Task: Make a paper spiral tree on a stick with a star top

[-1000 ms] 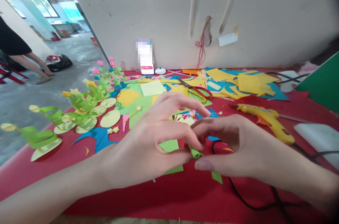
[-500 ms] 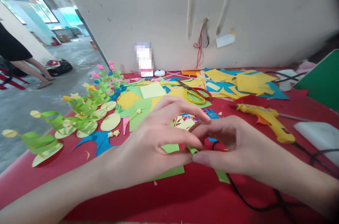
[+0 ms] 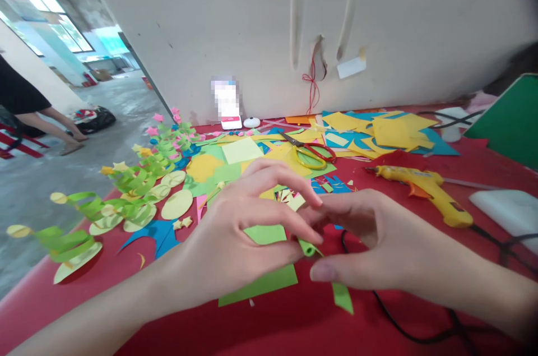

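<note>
My left hand (image 3: 252,227) pinches a small rolled green paper strip (image 3: 310,248) between thumb and fingers, the coil's open end towards me. The strip's loose tail (image 3: 343,297) hangs below, passing behind my right thumb. My right hand (image 3: 361,232) is curled round the same strip, its thumb over the tail and its fingertips by the roll, partly hidden behind my left fingers. Beneath the hands lies a sheet of green paper (image 3: 264,286) on the red tabletop (image 3: 202,328). Small paper scraps (image 3: 290,199) lie just beyond.
Green paper spirals on pale ovals (image 3: 78,260) line the left edge. Scissors (image 3: 311,154) rest on coloured paper; a yellow glue gun (image 3: 424,185) and its black cable (image 3: 390,317) are at right. A phone (image 3: 227,102) leans on the wall. Another person's legs (image 3: 50,120) show far left.
My right thumb has moved down off the roll, exposing its coiled end. More of the strip's tail shows below the hands. The view has shifted slightly.
</note>
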The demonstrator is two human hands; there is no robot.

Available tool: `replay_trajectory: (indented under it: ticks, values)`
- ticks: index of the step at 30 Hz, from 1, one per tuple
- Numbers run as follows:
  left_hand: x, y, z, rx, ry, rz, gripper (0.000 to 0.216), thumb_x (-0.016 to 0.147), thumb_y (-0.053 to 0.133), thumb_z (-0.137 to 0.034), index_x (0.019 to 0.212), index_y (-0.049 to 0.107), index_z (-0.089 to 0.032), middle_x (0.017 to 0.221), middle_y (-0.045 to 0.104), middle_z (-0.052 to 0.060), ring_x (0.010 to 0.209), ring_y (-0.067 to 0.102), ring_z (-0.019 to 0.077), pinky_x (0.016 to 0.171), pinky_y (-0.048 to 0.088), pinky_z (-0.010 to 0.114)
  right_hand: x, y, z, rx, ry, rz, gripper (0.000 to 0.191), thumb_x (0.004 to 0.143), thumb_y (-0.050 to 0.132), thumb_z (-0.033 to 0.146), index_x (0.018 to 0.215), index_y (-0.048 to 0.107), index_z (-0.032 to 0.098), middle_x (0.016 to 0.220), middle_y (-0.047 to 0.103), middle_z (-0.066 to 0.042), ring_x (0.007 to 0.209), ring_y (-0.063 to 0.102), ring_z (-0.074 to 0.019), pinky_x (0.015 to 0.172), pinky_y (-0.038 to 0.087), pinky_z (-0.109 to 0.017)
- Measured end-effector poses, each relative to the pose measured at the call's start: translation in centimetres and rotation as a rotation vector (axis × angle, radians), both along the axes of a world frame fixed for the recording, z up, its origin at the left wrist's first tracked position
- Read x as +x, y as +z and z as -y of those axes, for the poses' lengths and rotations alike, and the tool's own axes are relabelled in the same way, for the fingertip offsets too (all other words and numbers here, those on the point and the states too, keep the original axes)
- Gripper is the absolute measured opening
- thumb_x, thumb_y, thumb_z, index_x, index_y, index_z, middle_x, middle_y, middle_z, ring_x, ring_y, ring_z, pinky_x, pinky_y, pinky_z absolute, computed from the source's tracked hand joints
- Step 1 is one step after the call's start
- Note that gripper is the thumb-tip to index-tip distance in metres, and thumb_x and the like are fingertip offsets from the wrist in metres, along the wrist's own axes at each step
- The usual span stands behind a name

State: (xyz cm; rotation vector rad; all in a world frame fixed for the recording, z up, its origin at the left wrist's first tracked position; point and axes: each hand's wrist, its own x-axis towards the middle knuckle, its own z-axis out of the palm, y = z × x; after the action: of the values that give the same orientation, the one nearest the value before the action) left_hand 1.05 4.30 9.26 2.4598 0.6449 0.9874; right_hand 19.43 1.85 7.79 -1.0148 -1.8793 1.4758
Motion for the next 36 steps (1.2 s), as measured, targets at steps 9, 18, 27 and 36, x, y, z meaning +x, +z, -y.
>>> replay_trajectory:
  ticks: [9,18,27,36]
  values:
    - [-0.11,-0.19,0.29,0.052,-0.002,-0.084,0.012,0.072,0.064,-0.01,0.072,0.065,-0.023,0.096,0.059,0.002,0.097,0.05,0.0182,0.084,0.044,0.034,-0.56,0.21,0.59,0.002,-0.131,0.036,0.008,0.072,0.061,0.029,0.076,0.063,0.022,0.078,0.063,0.003,0.075,0.056,-0.0108,0.069,0.045,-0.019]
    - [-0.68,0.37,-0.05,0.121,-0.143,-0.279,0.019,0.081,0.053,-0.011,0.088,0.068,-0.021,0.123,0.052,0.003,0.11,0.044,0.0184,0.094,0.037,0.033,-0.28,0.06,0.05,-0.043,-0.086,0.069,0.01,0.074,0.057,0.026,0.074,0.064,0.019,0.067,0.06,0.001,0.059,0.052,-0.009,0.05,0.041,-0.017]
    - [-0.1,0.1,0.39,-0.027,0.034,-0.06,0.013,0.071,0.065,-0.01,0.066,0.063,-0.022,0.096,0.059,0.0,0.096,0.052,0.0154,0.083,0.045,0.031,-0.4,0.6,0.2,-0.054,-0.062,0.058,0.013,0.071,0.064,0.032,0.079,0.063,0.021,0.08,0.062,0.002,0.079,0.056,-0.0129,0.072,0.044,-0.023]
    - [-0.49,-0.16,0.08,0.049,-0.101,-0.286,0.014,0.077,0.06,-0.016,0.084,0.068,-0.025,0.119,0.05,0.0,0.112,0.042,0.0195,0.094,0.039,0.031,-0.11,0.09,0.38,-0.033,-0.053,0.087,0.009,0.073,0.059,0.028,0.074,0.064,0.021,0.064,0.059,0.004,0.058,0.051,-0.0077,0.051,0.04,-0.016]
